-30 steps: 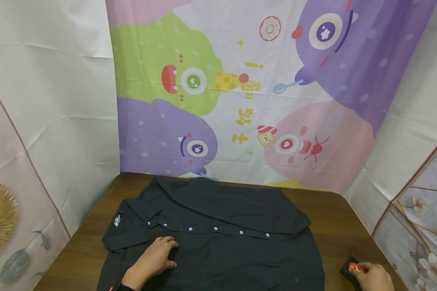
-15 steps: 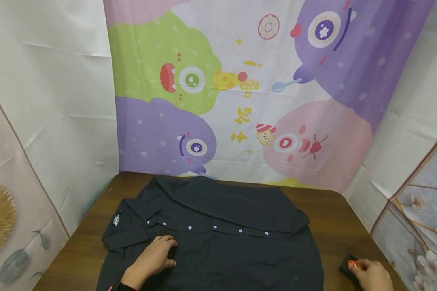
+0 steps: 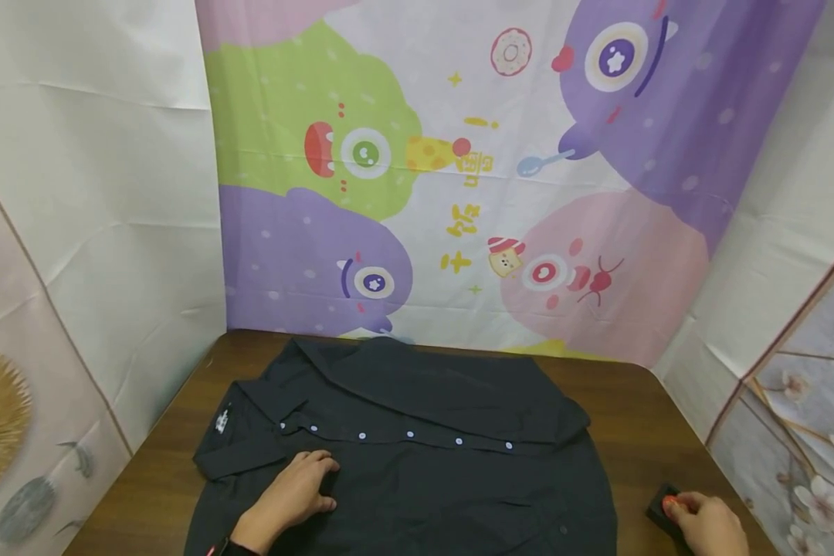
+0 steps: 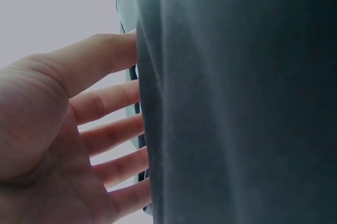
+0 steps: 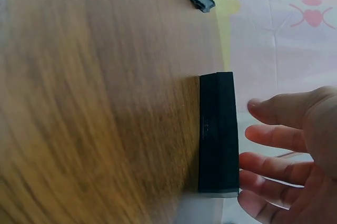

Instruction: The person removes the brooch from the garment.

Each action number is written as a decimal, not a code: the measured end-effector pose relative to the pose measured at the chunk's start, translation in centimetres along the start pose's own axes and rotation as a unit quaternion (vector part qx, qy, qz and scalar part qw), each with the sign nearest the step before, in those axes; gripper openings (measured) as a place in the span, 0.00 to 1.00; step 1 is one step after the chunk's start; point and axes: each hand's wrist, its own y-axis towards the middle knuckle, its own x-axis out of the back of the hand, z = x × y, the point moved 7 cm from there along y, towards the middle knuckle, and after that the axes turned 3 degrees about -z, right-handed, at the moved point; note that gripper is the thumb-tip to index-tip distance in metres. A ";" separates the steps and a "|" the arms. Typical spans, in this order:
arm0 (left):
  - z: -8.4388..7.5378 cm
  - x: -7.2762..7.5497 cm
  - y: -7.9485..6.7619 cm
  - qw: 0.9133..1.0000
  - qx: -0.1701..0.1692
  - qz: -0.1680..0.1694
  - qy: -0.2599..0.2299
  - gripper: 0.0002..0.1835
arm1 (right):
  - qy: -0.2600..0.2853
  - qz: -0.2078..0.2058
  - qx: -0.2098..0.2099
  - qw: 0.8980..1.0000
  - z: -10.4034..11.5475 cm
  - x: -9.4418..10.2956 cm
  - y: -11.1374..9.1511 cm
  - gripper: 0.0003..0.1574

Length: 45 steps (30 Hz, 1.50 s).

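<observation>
A black shirt (image 3: pixel 445 494) with pale buttons lies spread on the table, one sleeve folded in at the left. My left hand (image 3: pixel 295 494) rests on it, fingers loosely bent; the left wrist view shows the fingertips against the dark cloth (image 4: pixel 231 103). At the right, my right hand (image 3: pixel 712 525) reaches over a small black box (image 3: pixel 659 508). A red-orange patch (image 3: pixel 668 501) shows at the box's top beside my fingertips; its kind is unclear. In the right wrist view, my fingers are spread and touch or nearly touch the box (image 5: pixel 218 134), with nothing visible between thumb and fingers.
The brown wooden table (image 3: pixel 639 417) has a back edge along a cartoon-printed curtain (image 3: pixel 445 185). Pale cloth walls (image 3: pixel 111 193) rise at the left and right sides.
My right fingertips have shifted slightly over the box, and less of the red-orange thing shows. My left hand and the shirt stay put. The head view has drifted slightly.
</observation>
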 end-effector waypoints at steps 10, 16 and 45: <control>0.0 0.3 0.2 1.000 0.008 0.003 0.009 0.23 | 0.001 -0.024 -0.005 1.000 0.1 0.1 0.1 0.28; 0.0 0.1 0.2 1.000 0.010 0.000 0.012 0.23 | 0.019 -0.015 -0.009 1.000 0.5 -0.4 -0.1 0.33; 0.2 -0.3 0.3 1.000 0.006 0.018 0.007 0.23 | 0.040 -0.106 0.019 0.993 2.9 -0.1 -1.1 0.26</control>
